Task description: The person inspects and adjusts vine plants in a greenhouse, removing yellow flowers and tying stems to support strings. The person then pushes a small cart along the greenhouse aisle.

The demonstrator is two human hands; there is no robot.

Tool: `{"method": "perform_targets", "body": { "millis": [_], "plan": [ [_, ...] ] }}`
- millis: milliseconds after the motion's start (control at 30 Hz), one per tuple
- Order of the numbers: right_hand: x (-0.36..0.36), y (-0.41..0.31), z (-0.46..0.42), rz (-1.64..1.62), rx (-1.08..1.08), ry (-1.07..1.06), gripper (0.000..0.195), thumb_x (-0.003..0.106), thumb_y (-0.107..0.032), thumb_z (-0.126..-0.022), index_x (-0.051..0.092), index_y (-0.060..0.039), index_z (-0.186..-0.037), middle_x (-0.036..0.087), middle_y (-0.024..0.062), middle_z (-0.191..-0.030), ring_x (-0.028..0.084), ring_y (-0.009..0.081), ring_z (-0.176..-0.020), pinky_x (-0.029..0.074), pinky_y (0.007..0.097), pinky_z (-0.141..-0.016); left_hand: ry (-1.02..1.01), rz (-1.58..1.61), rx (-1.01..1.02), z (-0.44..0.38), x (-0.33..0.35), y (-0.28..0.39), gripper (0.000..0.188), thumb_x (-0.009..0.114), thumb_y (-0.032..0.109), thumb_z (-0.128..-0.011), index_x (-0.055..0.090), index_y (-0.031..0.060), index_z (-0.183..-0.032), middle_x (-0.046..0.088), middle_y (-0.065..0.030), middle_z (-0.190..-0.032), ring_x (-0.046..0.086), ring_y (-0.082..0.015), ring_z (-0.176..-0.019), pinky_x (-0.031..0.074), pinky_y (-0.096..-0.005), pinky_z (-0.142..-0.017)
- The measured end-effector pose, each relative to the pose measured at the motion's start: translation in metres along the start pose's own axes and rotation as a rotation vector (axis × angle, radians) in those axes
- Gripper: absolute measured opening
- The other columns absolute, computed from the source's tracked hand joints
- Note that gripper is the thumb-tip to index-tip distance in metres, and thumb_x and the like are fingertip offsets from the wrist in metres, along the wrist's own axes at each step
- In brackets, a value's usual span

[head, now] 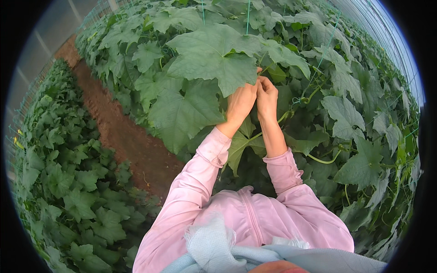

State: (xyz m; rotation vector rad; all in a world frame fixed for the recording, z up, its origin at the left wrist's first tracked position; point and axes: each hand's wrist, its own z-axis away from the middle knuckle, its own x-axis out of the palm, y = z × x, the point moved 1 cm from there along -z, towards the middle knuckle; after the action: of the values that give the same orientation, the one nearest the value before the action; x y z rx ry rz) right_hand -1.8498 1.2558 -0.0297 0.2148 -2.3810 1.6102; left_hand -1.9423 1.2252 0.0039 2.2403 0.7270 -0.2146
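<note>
My left hand (241,102) and my right hand (267,97) are together among the climbing vines, their fingertips meeting beside a thin stem. A large lobed leaf (218,58) hangs over my left fingers and hides part of them. What the fingers pinch is too small and covered to make out. Above the hands, a green string (248,17) runs down into the foliage. Behind my right wrist passes a thick green vine stem (284,117). To the right, a string knot (296,100) is tied near another stem.
Dense leafy vines surround the hands. Another row of plants (78,191) stands at the left, with a brown soil path (119,126) between the rows. More strings (329,42) slant through the foliage at the right. Greenhouse sheeting (44,37) rises at the upper left.
</note>
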Motion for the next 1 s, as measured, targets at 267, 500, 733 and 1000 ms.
{"method": "perform_targets", "body": {
  "millis": [267, 500, 733, 1000],
  "plan": [
    [-0.009, 0.004, 0.0, 0.174, 0.046, -0.037, 0.014, 0.054, -0.007, -0.103, 0.065, 0.0024, -0.104, 0.064, -0.0007, -0.091, 0.054, 0.0056, -0.082, 0.044, 0.0215, -0.076, 0.119, -0.098, 0.113, -0.002, 0.007, 0.003, 0.014, 0.059, 0.01, -0.096, 0.061, 0.0036, -0.108, 0.069, -0.0147, -0.096, 0.067, -0.0347, -0.081, 0.053, -0.0402, -0.068],
    [-0.005, -0.006, 0.007, 0.009, 0.04, -0.064, 0.015, 0.056, -0.007, -0.102, 0.064, 0.0042, -0.107, 0.067, 0.0046, -0.101, 0.06, 0.009, -0.089, 0.049, 0.0243, -0.08, 0.129, -0.431, 0.208, 0.018, -0.006, 0.003, 0.019, 0.067, 0.022, -0.092, 0.069, 0.0101, -0.106, 0.063, -0.0085, -0.074, 0.063, -0.0302, -0.06, 0.046, -0.0413, -0.049],
    [-0.029, -0.01, 0.01, 0.015, 0.107, -0.005, 0.023, 0.05, -0.006, -0.102, 0.057, 0.0013, -0.123, 0.06, 0.0086, -0.12, 0.06, 0.0147, -0.104, 0.055, 0.0328, -0.088, 0.515, 0.01, 0.455, 0.045, -0.107, 0.071, 0.026, 0.076, 0.016, -0.084, 0.06, 0.0025, -0.101, 0.065, -0.0125, -0.097, 0.061, -0.0249, -0.072, 0.05, -0.032, -0.059],
    [0.013, -0.055, 0.086, 0.156, -0.12, 0.013, 0.024, 0.058, -0.007, -0.1, 0.057, 0.0033, -0.122, 0.06, 0.0104, -0.117, 0.059, 0.0174, -0.106, 0.052, 0.0339, -0.091, 0.727, 0.101, -0.298, -0.044, -0.226, -0.118, 0.07, 0.076, 0.029, -0.088, 0.038, 0.0005, -0.139, 0.035, -0.0223, -0.147, 0.041, -0.0346, -0.131, 0.039, -0.0453, -0.104]
  ]
}}
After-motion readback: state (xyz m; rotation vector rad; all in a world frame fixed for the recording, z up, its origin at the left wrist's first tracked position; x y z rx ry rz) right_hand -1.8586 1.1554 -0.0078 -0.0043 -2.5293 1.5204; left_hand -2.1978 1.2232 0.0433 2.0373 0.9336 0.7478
